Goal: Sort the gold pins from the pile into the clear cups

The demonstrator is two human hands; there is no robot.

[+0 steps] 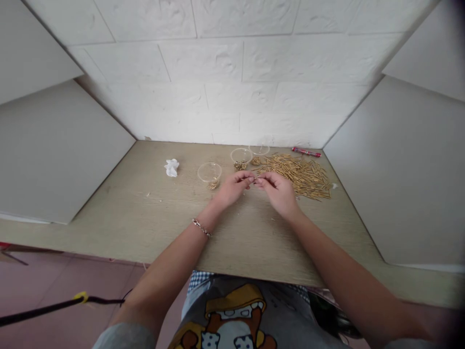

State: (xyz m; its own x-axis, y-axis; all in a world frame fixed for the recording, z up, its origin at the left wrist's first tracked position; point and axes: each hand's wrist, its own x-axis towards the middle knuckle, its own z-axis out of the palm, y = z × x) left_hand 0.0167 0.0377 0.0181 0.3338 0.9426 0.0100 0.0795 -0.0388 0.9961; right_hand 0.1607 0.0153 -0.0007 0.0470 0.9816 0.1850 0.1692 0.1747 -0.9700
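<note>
My left hand and my right hand meet over the middle of the table, fingertips almost touching. Both are closed in a pinch around something tiny that I cannot make out. Just right of them spreads a big pile of thin golden-brown sticks. Behind my left hand stands a clear round tub with small dark and gold pieces in it. Another clear tub, holding a few small gold pieces, is to the left. A small heap of gold bits lies beyond my fingers.
A clear round lid or tub is near the wall. Behind the pile rests a red tube-shaped item. Crumpled white tissue sits at the left on the wooden table. Grey panels flank both sides.
</note>
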